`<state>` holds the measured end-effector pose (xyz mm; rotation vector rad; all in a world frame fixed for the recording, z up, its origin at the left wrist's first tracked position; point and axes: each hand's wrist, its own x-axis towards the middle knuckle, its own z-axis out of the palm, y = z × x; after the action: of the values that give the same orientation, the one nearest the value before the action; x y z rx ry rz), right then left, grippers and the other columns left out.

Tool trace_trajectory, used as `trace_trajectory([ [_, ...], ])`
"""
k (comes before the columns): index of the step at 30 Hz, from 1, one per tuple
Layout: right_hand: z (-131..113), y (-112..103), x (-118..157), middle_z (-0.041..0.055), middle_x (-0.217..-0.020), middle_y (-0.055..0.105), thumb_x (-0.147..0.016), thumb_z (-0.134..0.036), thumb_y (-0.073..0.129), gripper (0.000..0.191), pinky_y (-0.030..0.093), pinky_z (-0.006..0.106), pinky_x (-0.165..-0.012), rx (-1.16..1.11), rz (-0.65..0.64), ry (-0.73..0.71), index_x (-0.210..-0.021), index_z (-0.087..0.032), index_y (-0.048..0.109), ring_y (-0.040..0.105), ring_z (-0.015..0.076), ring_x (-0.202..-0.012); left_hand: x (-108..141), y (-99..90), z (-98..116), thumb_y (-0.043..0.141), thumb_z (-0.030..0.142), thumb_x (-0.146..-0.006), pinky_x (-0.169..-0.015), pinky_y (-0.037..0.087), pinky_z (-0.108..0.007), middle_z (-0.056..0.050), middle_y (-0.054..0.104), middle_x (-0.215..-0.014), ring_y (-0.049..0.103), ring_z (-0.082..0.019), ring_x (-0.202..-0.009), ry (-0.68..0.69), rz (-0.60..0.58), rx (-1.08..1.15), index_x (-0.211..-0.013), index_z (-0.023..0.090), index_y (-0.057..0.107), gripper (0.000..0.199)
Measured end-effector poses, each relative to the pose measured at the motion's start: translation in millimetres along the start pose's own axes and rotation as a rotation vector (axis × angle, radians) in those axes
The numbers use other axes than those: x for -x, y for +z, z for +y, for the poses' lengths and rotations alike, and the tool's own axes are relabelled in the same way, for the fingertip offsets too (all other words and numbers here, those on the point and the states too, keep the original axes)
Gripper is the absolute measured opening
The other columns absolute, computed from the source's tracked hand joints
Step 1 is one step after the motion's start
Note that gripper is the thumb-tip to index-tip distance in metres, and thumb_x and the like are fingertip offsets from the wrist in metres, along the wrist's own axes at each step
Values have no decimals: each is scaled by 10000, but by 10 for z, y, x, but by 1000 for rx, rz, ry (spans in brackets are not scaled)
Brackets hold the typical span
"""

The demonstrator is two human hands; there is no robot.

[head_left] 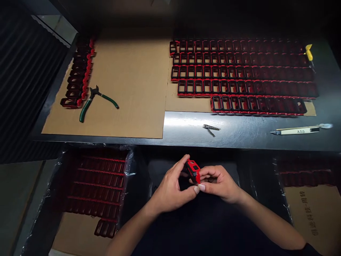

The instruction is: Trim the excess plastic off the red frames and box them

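Observation:
A small red and black plastic frame (193, 170) is held between my two hands in front of the bench edge. My left hand (173, 186) grips it along its left side, index finger on top and thumb at the bottom corner. At its lower right end, my right hand (220, 183) pinches it between thumb and fingers. Both thumbs nearly meet there. On the bench beyond my hands lie nail clippers (210, 128). Green-handled side cutters (94, 99) rest opened on the left cardboard sheet (133, 89).
Rows of similar frames (215, 73) stand at the back right, with another column (77, 76) at the left. A yellow-handled tool (309, 53) and a cutter knife (298, 131) lie right. Plastic-lined boxes with frames (96, 185) and cardboard (314, 209) flank me below.

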<state>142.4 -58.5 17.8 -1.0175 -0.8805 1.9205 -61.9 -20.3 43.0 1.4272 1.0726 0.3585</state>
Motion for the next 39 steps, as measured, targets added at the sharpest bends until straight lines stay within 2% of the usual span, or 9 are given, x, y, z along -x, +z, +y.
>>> trace_trajectory([
  [4, 38, -10, -13, 74, -941, 793, -795, -403, 824, 309, 603, 280, -775, 35, -20, -5, -999, -182, 753, 763, 179, -829, -5, 44, 31, 766, 484, -748, -1105, 472, -524, -176, 571, -1406, 597, -334, -1260, -8, 64, -52, -1501, 168, 386, 900],
  [7, 42, -10, -14, 72, -932, 784, -801, -417, 818, 316, 600, 284, -771, 53, -34, -6, -1003, -183, 752, 753, 176, -814, -14, 60, 5, 785, 442, -741, -1111, 464, -541, -165, 579, -1388, 593, -335, -1261, 63, 100, -98, -1485, 183, 408, 874],
  [11, 34, -1, -16, 66, -920, 772, -798, -418, 821, 320, 598, 296, -792, 65, -45, -24, -1004, -183, 753, 741, 179, -819, -21, 73, -18, 785, 346, -751, -1076, 506, -504, -148, 610, -1332, 624, -304, -1214, 173, 123, -124, -1488, 206, 387, 849],
  [16, 30, 5, -24, 49, -876, 760, -806, -376, 814, 270, 585, 274, -756, 124, -30, -64, -987, -184, 759, 718, 166, -787, -22, 89, -26, 746, 227, -757, -1058, 527, -483, -144, 577, -1366, 605, -294, -1244, 319, 129, -183, -1515, 228, 318, 870],
  [21, 23, 2, -26, 39, -844, 752, -832, -333, 776, 208, 582, 301, -769, 202, -20, -92, -968, -176, 761, 706, 179, -785, -25, 98, -41, 689, 166, -775, -1076, 508, -510, -137, 549, -1406, 564, -291, -1278, 423, 134, -240, -1527, 252, 278, 861],
  [30, -11, 5, -26, 26, -862, 749, -870, -222, 702, 104, 573, 307, -800, 312, 1, -146, -955, -206, 759, 706, 180, -807, -31, 101, -62, 658, 128, -806, -1081, 509, -513, -157, 489, -1494, 560, -302, -1305, 458, 89, -213, -1530, 252, 287, 823],
  [35, -58, -35, -1, 74, -1117, 743, -909, -194, 631, 187, 538, 418, -971, 318, 82, -262, -1034, -249, 758, 686, 239, -1079, -38, 133, -114, 638, 102, -813, -1085, 506, -511, -175, 491, -1499, 544, -303, -1338, 495, 101, -238, -1555, 237, 230, 858],
  [37, -85, -55, 24, 80, -1136, 730, -912, -213, 640, 187, 551, 418, -946, 283, 142, -265, -1051, -260, 756, 676, 246, -1092, -40, 141, -140, 629, 98, -820, -1086, 500, -528, -197, 493, -1494, 538, -308, -1347, 536, 123, -255, -1577, 224, 155, 903],
  [39, -117, -62, 52, 78, -1086, 718, -907, -246, 666, 155, 569, 379, -875, 265, 200, -263, -1029, -260, 761, 679, 234, -1023, -43, 146, -166, 615, 96, -831, -1091, 486, -551, -227, 492, -1487, 534, -313, -1353, 580, 140, -282, -1592, 200, 68, 943],
])
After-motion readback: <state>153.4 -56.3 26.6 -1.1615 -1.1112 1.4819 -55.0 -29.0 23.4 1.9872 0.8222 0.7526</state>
